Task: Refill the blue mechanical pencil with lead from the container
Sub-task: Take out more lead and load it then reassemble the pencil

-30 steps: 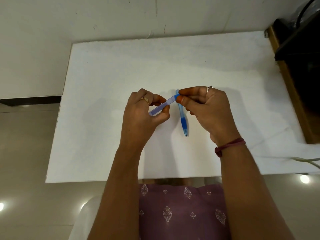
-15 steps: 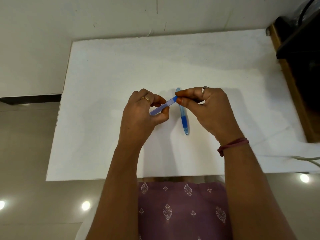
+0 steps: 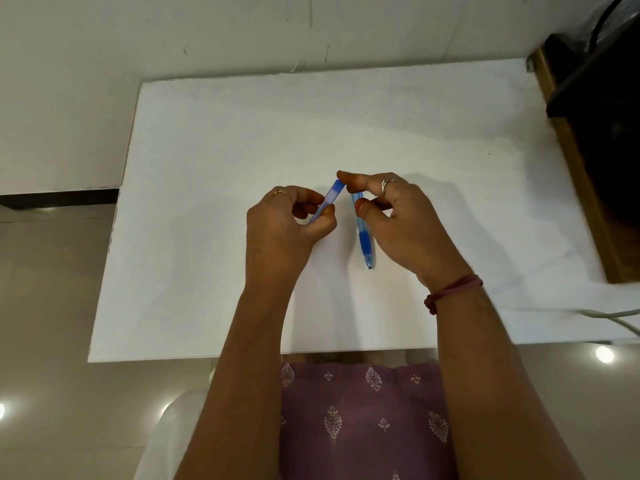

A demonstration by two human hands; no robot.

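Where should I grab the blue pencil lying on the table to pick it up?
Probably the dark blue rubber sleeve of the blue pencil, pinched across from above. It lies flat on the white table, tip toward you, and that part is clear of the right hand.

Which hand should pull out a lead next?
Probably the right hand: its fingertips are at the container's top end, while the left hand is busy gripping the container. The pencil lies on the table.
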